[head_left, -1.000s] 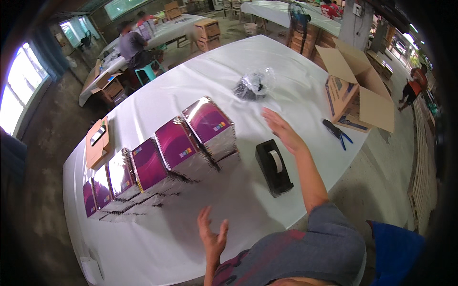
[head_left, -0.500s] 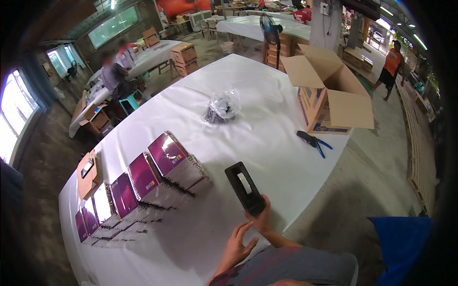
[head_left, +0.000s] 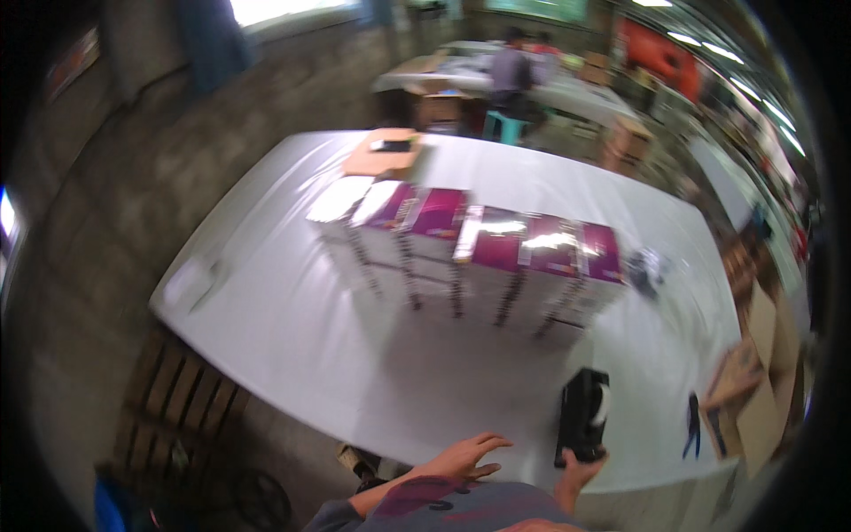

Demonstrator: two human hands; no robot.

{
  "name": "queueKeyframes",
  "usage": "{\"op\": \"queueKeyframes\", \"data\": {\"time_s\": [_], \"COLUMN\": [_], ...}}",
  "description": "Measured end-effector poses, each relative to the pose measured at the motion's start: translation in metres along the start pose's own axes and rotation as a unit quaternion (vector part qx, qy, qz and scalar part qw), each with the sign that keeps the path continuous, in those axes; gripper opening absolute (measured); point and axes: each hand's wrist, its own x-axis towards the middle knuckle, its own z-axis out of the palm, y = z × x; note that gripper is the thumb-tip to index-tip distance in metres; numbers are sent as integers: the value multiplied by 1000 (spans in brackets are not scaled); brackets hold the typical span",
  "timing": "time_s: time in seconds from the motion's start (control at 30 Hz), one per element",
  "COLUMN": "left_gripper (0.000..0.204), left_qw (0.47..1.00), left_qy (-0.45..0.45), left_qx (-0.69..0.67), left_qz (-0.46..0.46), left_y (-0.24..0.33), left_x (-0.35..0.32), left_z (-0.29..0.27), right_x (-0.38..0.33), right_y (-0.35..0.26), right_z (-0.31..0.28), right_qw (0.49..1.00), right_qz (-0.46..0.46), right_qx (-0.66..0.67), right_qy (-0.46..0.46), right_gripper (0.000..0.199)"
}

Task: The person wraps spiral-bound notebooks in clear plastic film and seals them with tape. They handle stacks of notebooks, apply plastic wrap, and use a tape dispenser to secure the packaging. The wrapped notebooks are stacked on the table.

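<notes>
**Both hands at near table edge, right hand at the tape dispenser**

Head view:
- Left hand (head_left: 463, 457) sits at the near edge of the white table (head_left: 292, 328), fingers spread and loose, holding nothing.
- Right hand (head_left: 580, 468) is just right of it, fingers up against the near end of the black tape dispenser (head_left: 584, 415). Blurred and half hidden, so can't tell if it's a real grasp or only contact.
- Dispenser lies on the table near its near-right edge, long axis running near to far.
- Row of purple-topped boxes (head_left: 496, 257) spans mid-table left to right, well apart from both hands.
- Flat cardboard piece (head_left: 383, 152) with a small dark object on it at the far edge, behind the row's left end.
- Dark bundle (head_left: 645, 268) just right of the row.
- Scissors (head_left: 692, 426) right of the dispenser, near the right edge.
- Open cartons (head_left: 753, 390) off the table's right side.
- A person (head_left: 512, 71) sits at a far table.
</notes>
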Motion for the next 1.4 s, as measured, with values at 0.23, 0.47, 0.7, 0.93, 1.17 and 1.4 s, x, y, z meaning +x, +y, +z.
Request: {"op": "queueKeyframes", "data": {"time_s": [0.23,0.47,0.7,0.93,1.17,1.4], "left_gripper": [44,46,83,119,65,50], "left_qw": [991,920,600,736,619,565], "left_qy": [126,379,591,459,528,619], "left_qx": [-50,76,219,-445,-578,-544], "left_qz": [-2,-73,-492,-224,-62,46], "left_y": [-75,-184,-278,-212,-192,-204], "left_x": [-108,-257,-356,-316,-304,-365], "left_z": [-63,-169,-292,-325,-324,-392], "right_x": [-30,-221,-331,-390,-423,-482], "right_y": [102,14,-6,-6,-15,-49], "right_z": [-33,182,358,443,500,558], "right_qw": [970,958,899,846,786,687], "right_qz": [-53,50,43,44,23,-187], "right_qx": [-184,-2,6,38,88,100], "right_qy": [-152,-282,-437,-529,-612,-695], "right_gripper": [79,69,70,69,64,64]}}
